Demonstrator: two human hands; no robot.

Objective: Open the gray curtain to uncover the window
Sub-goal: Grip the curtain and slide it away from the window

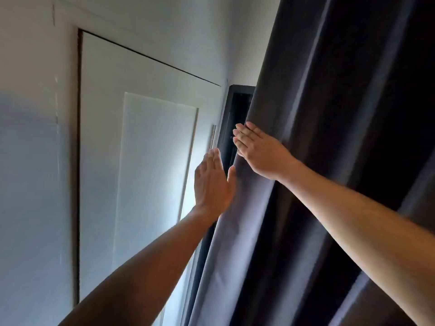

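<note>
Both bare forearms reach toward the gray curtain (306,161). The left hand (213,182), fingers spread flat, sits just beside its edge; the right hand (259,151) lies flat on that edge, clasping nothing. Beyond the curtain's edge shows a dark window frame (231,107), beside a white door (141,149).

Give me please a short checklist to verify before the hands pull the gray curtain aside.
1. Right hand on the gray curtain edge: ok, it lies flat there, fingers straight.
2. Right hand has a closed grip on the fabric: not ok, no fold is pinched.
3. Left hand ready: ok, open beside the curtain edge; contact cannot tell.
4. Window uncovered: not ok, only a dark frame strip shows.
5. Curtain free to slide at the top: cannot tell, the rail is out of view.
</note>
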